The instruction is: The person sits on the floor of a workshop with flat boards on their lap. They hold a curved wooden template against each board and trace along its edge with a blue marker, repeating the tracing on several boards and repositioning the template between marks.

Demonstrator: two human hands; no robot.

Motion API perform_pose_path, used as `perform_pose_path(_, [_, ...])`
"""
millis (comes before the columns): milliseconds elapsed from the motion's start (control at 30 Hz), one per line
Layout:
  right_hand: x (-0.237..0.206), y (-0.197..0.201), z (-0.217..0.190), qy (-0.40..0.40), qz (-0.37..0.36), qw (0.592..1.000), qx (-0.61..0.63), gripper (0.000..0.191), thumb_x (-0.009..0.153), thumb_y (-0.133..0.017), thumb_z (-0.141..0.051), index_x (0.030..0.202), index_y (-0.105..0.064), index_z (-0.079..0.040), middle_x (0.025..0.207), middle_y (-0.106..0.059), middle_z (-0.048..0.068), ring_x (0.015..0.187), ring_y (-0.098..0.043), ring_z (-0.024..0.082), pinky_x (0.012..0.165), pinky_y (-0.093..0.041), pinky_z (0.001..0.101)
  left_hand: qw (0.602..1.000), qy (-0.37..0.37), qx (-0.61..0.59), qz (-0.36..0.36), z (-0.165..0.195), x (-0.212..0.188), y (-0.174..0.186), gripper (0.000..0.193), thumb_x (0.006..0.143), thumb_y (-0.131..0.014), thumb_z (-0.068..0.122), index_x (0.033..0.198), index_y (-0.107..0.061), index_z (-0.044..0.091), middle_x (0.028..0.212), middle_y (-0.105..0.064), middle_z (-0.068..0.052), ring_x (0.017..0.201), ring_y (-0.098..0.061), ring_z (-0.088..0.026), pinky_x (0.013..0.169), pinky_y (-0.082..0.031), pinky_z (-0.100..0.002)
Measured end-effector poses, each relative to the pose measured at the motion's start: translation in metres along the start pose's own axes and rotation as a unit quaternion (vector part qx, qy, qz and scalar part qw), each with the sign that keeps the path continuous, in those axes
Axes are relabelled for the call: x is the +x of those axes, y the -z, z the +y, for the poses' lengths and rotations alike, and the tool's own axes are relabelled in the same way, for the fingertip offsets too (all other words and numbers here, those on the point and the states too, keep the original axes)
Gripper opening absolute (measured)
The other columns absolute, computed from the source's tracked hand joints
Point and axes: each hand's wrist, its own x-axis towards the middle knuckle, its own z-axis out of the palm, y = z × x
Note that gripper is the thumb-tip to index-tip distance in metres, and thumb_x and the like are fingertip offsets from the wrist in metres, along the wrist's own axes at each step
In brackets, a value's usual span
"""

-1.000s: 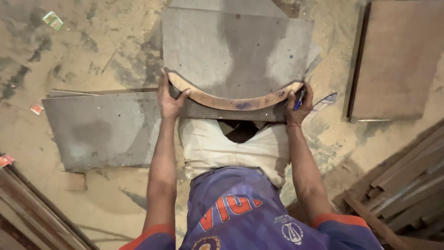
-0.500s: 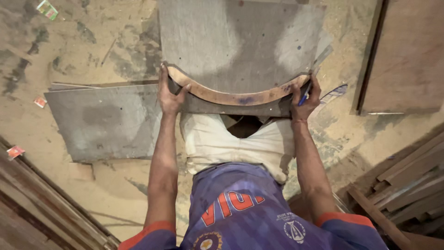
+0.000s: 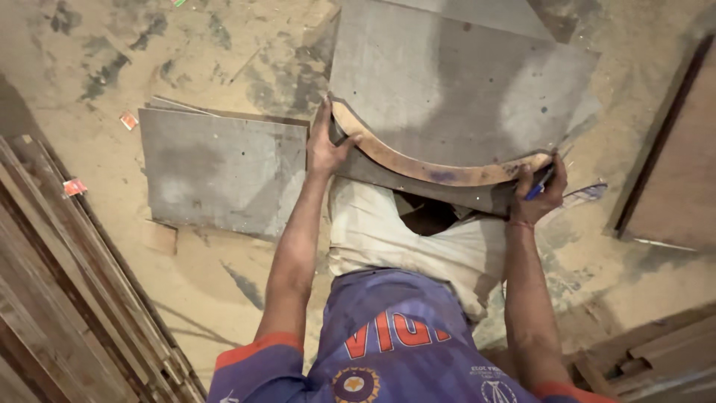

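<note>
Two hands steady a curved wooden template [image 3: 432,166] on the near edge of a grey plywood sheet [image 3: 462,82]. Left hand [image 3: 325,145], fingers closed, pins the template's left end; right hand [image 3: 538,190] presses its right end, gripping a blue pen [image 3: 538,186]. Apparent step: tracing the curve, which requires an unmoving template.

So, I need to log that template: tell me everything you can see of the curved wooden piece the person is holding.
The curved wooden piece is a flat, crescent-shaped strip of light brown wood, with a bluish smudge near its middle. It lies flat on a grey board, its arc bowing toward the person. The left hand presses on its left end; the right hand, which also holds a blue pen, grips its right end. A matching curved edge of the grey board shows just below it.
</note>
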Motion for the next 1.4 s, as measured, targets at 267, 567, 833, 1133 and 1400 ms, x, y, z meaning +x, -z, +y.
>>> perform_pose_path(267, [0.0, 0.0, -0.004, 0.002, -0.005, 1.0, -0.029, 0.053, 0.1, -0.079, -0.015, 0.145, -0.057, 0.002, 0.142, -0.065, 0.019, 0.133, -0.064, 0.03, 0.117, -0.049, 0.0407, 1.0, -0.006, 0.026, -0.006, -0.005, 0.001, -0.001, 0.107, 0.08, -0.093, 0.034, 0.162, -0.031, 0.004, 0.165, -0.038, -0.021, 0.155, -0.036, -0.036, 0.127, -0.033, -0.042])
perform_pose_path(567, [0.009, 0.001, -0.015, -0.004, 0.026, 0.993, -0.111, 0.059, 0.092, -0.087, -0.024, 0.14, -0.06, -0.001, 0.135, -0.066, 0.018, 0.122, -0.066, 0.032, 0.103, -0.055, 0.0404, 0.997, -0.014, 0.066, -0.027, -0.002, 0.003, -0.008, 0.108, 0.079, -0.093, 0.039, 0.159, -0.032, -0.001, 0.163, -0.036, -0.024, 0.152, -0.034, -0.041, 0.124, -0.031, -0.047])
perform_pose_path(833, [0.011, 0.01, -0.027, -0.008, -0.001, 0.995, -0.1, 0.061, 0.095, -0.085, -0.029, 0.143, -0.06, -0.002, 0.14, -0.065, 0.018, 0.129, -0.064, 0.033, 0.109, -0.053, 0.0413, 0.997, -0.044, 0.064, -0.004, 0.01, -0.001, -0.007, 0.105, 0.082, -0.091, 0.039, 0.158, -0.033, -0.004, 0.165, -0.036, -0.026, 0.153, -0.035, -0.042, 0.125, -0.032, -0.048])
perform_pose_path(1133, [0.007, 0.008, -0.018, -0.027, 0.004, 0.995, -0.091, 0.064, 0.092, -0.087, -0.03, 0.143, -0.059, -0.002, 0.139, -0.065, 0.019, 0.127, -0.064, 0.033, 0.109, -0.052, 0.0421, 0.998, -0.051, 0.026, 0.005, 0.014, -0.001, -0.006, 0.111, 0.08, -0.094, 0.035, 0.162, -0.028, 0.001, 0.166, -0.035, -0.024, 0.153, -0.036, -0.041, 0.124, -0.034, -0.047])
perform_pose_path(1400, [0.003, 0.006, -0.019, -0.025, -0.01, 0.998, -0.061, 0.064, 0.098, -0.085, -0.034, 0.145, -0.056, -0.001, 0.141, -0.063, 0.02, 0.129, -0.064, 0.035, 0.11, -0.053, 0.0427, 0.995, -0.066, 0.079, 0.006, 0.025, 0.001, 0.004, 0.109, 0.082, -0.091, 0.038, 0.163, -0.026, 0.004, 0.168, -0.032, -0.021, 0.154, -0.035, -0.04, 0.125, -0.034, -0.047])
